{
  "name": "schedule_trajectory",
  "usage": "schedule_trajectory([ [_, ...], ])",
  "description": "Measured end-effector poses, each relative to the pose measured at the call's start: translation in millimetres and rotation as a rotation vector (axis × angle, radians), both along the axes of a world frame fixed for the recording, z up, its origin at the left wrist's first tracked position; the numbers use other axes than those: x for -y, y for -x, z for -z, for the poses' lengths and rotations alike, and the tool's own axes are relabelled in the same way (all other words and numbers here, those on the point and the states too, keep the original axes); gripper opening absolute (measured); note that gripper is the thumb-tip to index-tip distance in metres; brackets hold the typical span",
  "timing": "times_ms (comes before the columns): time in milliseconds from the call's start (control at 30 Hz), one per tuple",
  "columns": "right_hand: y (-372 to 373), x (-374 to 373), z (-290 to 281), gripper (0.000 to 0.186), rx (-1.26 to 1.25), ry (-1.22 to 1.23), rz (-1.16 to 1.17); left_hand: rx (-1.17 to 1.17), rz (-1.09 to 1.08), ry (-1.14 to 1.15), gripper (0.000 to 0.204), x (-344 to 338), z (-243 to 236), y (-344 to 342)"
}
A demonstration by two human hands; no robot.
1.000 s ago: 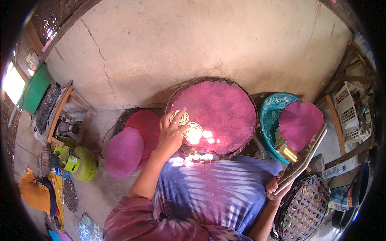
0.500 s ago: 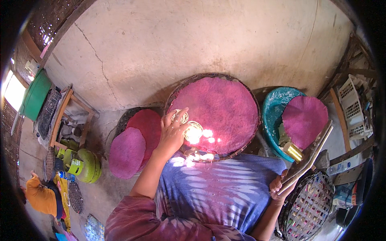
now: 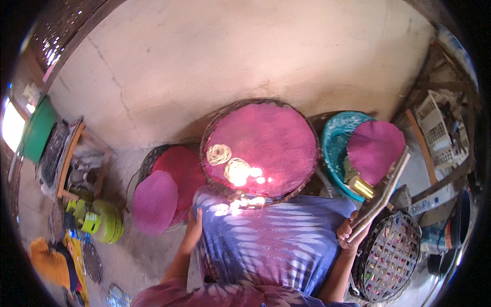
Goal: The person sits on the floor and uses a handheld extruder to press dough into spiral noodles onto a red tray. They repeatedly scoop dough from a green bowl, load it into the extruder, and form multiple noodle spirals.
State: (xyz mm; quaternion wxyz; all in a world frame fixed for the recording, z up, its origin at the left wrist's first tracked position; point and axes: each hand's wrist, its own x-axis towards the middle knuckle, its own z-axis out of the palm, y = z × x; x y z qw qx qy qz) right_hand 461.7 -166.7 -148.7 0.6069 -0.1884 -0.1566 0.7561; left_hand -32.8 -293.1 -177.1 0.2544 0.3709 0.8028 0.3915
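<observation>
Two coils of pale, noodle-like strands, the left coil and the right coil, lie on a round pink sheet. The sheet covers a round woven tray in front of me. My left hand is beside my left knee, against the tie-dyed cloth over my lap. Its visible fingers are stretched out and hold nothing, though part of the hand is hidden. On the right, my right hand is closed round the lower end of a long wooden stick, which slants up and away.
Right of the tray, a teal basin bears another pink sheet and a gold cylinder. A lattice basket is near my right arm. At left are red and pink sheets, a green gas cylinder and a person in orange.
My left hand has let go of a coil on the pink sheet and drawn back to my left knee. My right hand keeps hold of the wooden stick. The view has shifted slightly.
</observation>
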Motion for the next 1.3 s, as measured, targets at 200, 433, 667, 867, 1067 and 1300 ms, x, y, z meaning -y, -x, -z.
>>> schedule_trajectory([
  [200,-2,4,12,0.086,0.095,0.154,-0.231,-0.216,0.378,-0.273,0.032,36,-71,-43],
  [433,89,72,-48,0.050,1.152,-0.612,-0.346,-0.116,1.168,-0.654,0.060,-95,-180,-161],
  [667,61,158,-149,0.050,1.858,-0.471,-0.039,-0.100,1.744,-0.821,0.054,-112,-228,-292],
  [867,4,151,-168,0.057,1.839,-0.781,0.378,-0.163,2.050,-0.936,0.049,-81,-252,-353],
  [1067,20,125,-239,0.044,1.519,-1.234,0.596,-0.231,2.200,-1.008,0.043,-55,-268,-381],
  [1300,120,115,-283,0.031,1.701,-1.452,0.074,-0.345,2.135,-0.980,0.037,-68,-267,-354],
])
